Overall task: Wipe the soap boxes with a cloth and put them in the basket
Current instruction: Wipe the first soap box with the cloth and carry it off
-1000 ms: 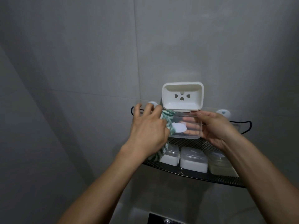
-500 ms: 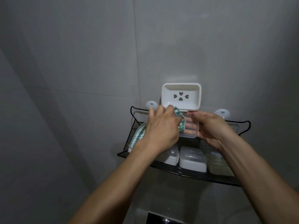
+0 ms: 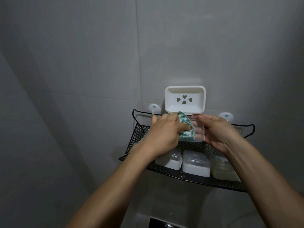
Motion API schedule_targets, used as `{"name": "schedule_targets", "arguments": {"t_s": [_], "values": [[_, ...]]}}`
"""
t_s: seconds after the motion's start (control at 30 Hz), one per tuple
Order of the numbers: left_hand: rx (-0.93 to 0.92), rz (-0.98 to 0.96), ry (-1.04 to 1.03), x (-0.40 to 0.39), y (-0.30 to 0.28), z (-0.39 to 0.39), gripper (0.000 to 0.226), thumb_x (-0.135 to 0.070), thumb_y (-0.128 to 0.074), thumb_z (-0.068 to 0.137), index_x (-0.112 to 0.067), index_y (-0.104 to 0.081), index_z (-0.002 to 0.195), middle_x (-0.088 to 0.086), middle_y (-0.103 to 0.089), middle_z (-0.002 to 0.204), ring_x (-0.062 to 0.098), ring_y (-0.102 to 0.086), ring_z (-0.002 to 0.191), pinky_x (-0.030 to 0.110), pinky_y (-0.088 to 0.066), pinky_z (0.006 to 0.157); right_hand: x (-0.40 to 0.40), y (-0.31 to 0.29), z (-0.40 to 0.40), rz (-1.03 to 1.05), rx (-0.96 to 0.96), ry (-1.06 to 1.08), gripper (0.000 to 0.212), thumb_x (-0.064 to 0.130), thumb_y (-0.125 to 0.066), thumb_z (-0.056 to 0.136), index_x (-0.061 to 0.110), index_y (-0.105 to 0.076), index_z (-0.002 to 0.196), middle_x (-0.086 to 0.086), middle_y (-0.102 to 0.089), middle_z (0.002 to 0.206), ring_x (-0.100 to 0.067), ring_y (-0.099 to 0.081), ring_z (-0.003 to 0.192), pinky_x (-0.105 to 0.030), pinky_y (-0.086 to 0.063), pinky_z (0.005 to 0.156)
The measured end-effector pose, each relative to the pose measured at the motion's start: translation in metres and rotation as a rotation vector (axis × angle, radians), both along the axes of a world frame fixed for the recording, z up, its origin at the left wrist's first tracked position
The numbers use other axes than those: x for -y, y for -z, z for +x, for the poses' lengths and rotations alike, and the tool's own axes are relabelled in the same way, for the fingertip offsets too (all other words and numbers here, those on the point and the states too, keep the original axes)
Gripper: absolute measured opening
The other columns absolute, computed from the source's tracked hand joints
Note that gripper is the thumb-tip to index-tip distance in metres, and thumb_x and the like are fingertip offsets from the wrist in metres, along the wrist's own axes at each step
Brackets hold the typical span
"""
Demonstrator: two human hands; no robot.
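My right hand (image 3: 218, 134) grips a clear soap box (image 3: 198, 131) by its right side, held up in front of the black mesh basket (image 3: 133, 142). My left hand (image 3: 164, 134) holds a green and white cloth (image 3: 236, 129) and presses it against the left part of that box. Inside the basket lie three lidded soap boxes side by side: a left one (image 3: 171, 162) partly hidden by my left wrist, a middle one (image 3: 195, 165) and a right one (image 3: 222, 171).
A white soap dish (image 3: 185, 99) with heart-shaped holes hangs on the grey tiled wall just above the basket. Two suction hooks (image 3: 154, 108) carry the basket's rim. A dark fixture (image 3: 166, 224) shows at the bottom edge.
My left hand with the cloth has slid right across the clear box, covering its left part; the white label seen a second ago is hidden. My right hand keeps its hold.
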State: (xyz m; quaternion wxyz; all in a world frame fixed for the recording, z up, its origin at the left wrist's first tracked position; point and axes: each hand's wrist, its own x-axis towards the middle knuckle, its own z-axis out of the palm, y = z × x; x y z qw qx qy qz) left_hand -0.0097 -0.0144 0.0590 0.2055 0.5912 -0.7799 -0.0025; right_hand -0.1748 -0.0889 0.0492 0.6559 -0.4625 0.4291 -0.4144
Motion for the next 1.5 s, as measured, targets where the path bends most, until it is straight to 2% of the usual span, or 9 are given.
{"name": "schedule_targets", "arguments": {"t_s": [0.2,0.37,0.67,0.87,1.03,1.17,1.23,1.33,1.5], "values": [[-0.012,-0.063,-0.039,-0.006,0.008,0.011,0.036,-0.017,-0.045,0.096,-0.034,-0.068,0.117,-0.009,-0.038,0.093,0.013,-0.037,0.095,0.035,-0.020,0.076,-0.001,0.000,-0.002,0.021,0.045,0.009,0.026,0.011,-0.042,0.105,-0.006,-0.061,0.107,-0.029,-0.070,0.103,-0.034,-0.074,0.080,-0.047,-0.061,0.066],[0.037,-0.102,-0.113,-0.008,0.013,0.025,0.025,-0.020,-0.046,0.094,-0.025,-0.070,0.100,-0.004,-0.037,0.089,0.019,-0.040,0.092,0.040,-0.031,0.085,0.001,0.001,-0.004,0.040,0.071,0.009,0.025,0.010,-0.043,0.105,-0.006,-0.062,0.108,-0.029,-0.072,0.100,-0.036,-0.074,0.086,-0.046,-0.063,0.061],[-0.115,-0.112,-0.134,-0.010,0.013,0.033,0.018,-0.013,-0.047,0.094,-0.015,-0.065,0.090,-0.002,-0.038,0.087,0.017,-0.043,0.079,0.030,-0.031,0.065,0.002,0.003,0.000,0.078,0.088,-0.021,0.025,0.011,-0.043,0.104,-0.006,-0.061,0.112,-0.028,-0.072,0.102,-0.038,-0.073,0.092,-0.048,-0.063,0.064],[-0.208,-0.217,-0.261,-0.012,0.013,0.049,0.019,-0.008,-0.049,0.092,-0.014,-0.066,0.091,-0.003,-0.038,0.086,0.015,-0.043,0.074,0.029,-0.029,0.064,0.003,-0.005,-0.009,0.072,0.119,0.012,0.023,0.011,-0.043,0.105,-0.004,-0.061,0.108,-0.028,-0.072,0.103,-0.035,-0.074,0.088,-0.044,-0.062,0.058],[-0.110,-0.059,-0.309,-0.013,0.025,0.053,0.023,-0.011,-0.048,0.092,-0.017,-0.070,0.093,0.000,-0.042,0.092,0.022,-0.054,0.085,0.028,-0.034,0.062,0.000,-0.009,-0.013,0.073,0.155,0.031,0.022,0.011,-0.045,0.104,-0.003,-0.062,0.102,-0.027,-0.073,0.100,-0.035,-0.074,0.090,-0.045,-0.063,0.060],[-0.069,-0.036,-0.325,-0.014,0.032,0.052,0.033,-0.014,-0.052,0.090,-0.022,-0.070,0.116,0.002,-0.050,0.104,0.024,-0.051,0.106,0.033,-0.045,0.083,-0.003,-0.013,-0.010,0.076,0.189,0.047,0.022,0.012,-0.046,0.104,-0.002,-0.063,0.101,-0.025,-0.073,0.098,-0.031,-0.076,0.083,-0.043,-0.063,0.060],[-0.191,-0.117,-0.335,-0.014,0.031,0.049,0.037,-0.016,-0.054,0.090,-0.021,-0.065,0.124,0.003,-0.057,0.112,0.021,-0.052,0.109,0.036,-0.045,0.093,-0.004,-0.014,-0.008,0.078,0.223,0.059,0.022,0.011,-0.045,0.104,-0.002,-0.062,0.102,-0.025,-0.073,0.099,-0.030,-0.076,0.080,-0.042,-0.063,0.062],[-0.556,-0.140,-0.401,-0.013,0.028,0.039,0.029,-0.029,-0.058,0.092,-0.024,-0.061,0.120,-0.006,-0.066,0.092,0.010,-0.062,0.089,0.031,-0.047,0.079,-0.005,-0.015,-0.003,0.093,0.324,0.071,0.020,0.009,-0.044,0.104,-0.002,-0.060,0.106,-0.024,-0.074,0.097,-0.029,-0.076,0.078,-0.040,-0.063,0.066],[-1.324,0.123,-0.296,-0.002,0.026,0.019,0.037,-0.031,-0.066,0.093,-0.013,-0.053,0.123,0.012,-0.075,0.085,0.016,-0.069,0.072,0.032,-0.055,0.065,-0.009,-0.010,0.010,0.129,0.461,0.039,0.021,0.006,-0.044,0.103,-0.002,-0.060,0.113,-0.022,-0.074,0.099,-0.029,-0.076,0.081,-0.041,-0.063,0.073]]}}
